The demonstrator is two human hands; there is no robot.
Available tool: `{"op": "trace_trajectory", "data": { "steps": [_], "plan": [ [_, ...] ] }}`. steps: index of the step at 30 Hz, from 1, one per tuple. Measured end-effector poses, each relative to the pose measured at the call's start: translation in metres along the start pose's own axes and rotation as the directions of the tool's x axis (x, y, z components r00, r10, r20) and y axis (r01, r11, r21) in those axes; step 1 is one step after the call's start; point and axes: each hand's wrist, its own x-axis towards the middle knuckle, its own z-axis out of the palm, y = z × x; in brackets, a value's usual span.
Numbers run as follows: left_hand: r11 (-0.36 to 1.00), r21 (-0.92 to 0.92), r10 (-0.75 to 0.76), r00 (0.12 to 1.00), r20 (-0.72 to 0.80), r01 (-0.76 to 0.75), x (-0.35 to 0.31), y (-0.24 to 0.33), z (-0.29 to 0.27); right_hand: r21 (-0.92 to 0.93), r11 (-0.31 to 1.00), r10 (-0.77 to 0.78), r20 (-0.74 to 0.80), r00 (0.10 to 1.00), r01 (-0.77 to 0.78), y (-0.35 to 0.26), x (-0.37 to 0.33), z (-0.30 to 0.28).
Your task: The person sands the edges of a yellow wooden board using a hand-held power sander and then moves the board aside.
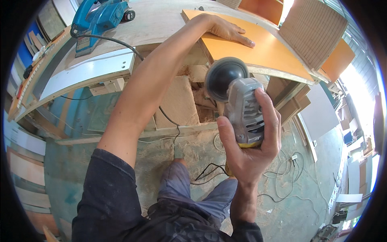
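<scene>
Right grip: clamped around the body of a grey-and-yellow handheld power tool, thumb on the left flank, fingers on the right. Left grip: laid palm down, fingers loosely apart, nothing clasped. Orange-faced panel: located beneath the left grip and ahead of the right grip, supported on the tabletop. Round black disc: carried at the tool's head, ahead of the right grip and slightly to its left, overlapping the panel's near edge in view; whether the edge is touched cannot be told. Blue power tool: set well to the left of the left grip; its cable is trailed toward the left forearm and should be held clear of the disc. Handling, as judged: the near edge should be met lightly, at a steady angle and in even passes, so that the orange face is not scuffed; the panel should be pressed down firmly by the left grip, with its fingertips set well back from the disc.
</scene>
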Motion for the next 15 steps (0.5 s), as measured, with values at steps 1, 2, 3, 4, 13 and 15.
{"op": "trace_trajectory", "data": {
  "steps": [1, 2, 3, 4, 13, 15],
  "plan": [
    [1.0, -0.002, -0.003, 1.0, 0.01, 0.003, -0.002, -0.001, -0.002, -0.005, 1.0, 0.008, 0.019, 1.0, -0.008, -0.003, 0.0, 0.001],
    [1.0, -0.004, -0.006, 1.0, 0.02, 0.006, -0.004, -0.001, -0.004, -0.01, 1.0, 0.016, 0.038, 0.999, -0.016, -0.006, 0.0, 0.002],
    [1.0, -0.001, -0.012, 1.0, 0.018, 0.012, -0.006, -0.002, -0.004, -0.015, 1.0, 0.024, 0.058, 0.998, -0.024, -0.007, 0.0, 0.002],
    [1.0, 0.001, -0.011, 1.0, 0.014, 0.011, -0.006, -0.001, -0.005, -0.023, 0.999, 0.024, 0.051, 0.998, -0.023, -0.006, -0.001, 0.001],
    [1.0, -0.027, 0.013, 1.0, -0.007, -0.013, -0.003, -0.001, 0.0, 0.081, 0.973, 0.222, -0.036, 0.974, -0.218, 0.011, -0.002, -0.021],
    [0.999, -0.037, 0.004, 1.0, -0.001, -0.004, -0.003, -0.001, -0.002, 0.076, 0.993, 0.096, -0.017, 0.995, -0.094, 0.008, -0.001, -0.019]
  ]
}}
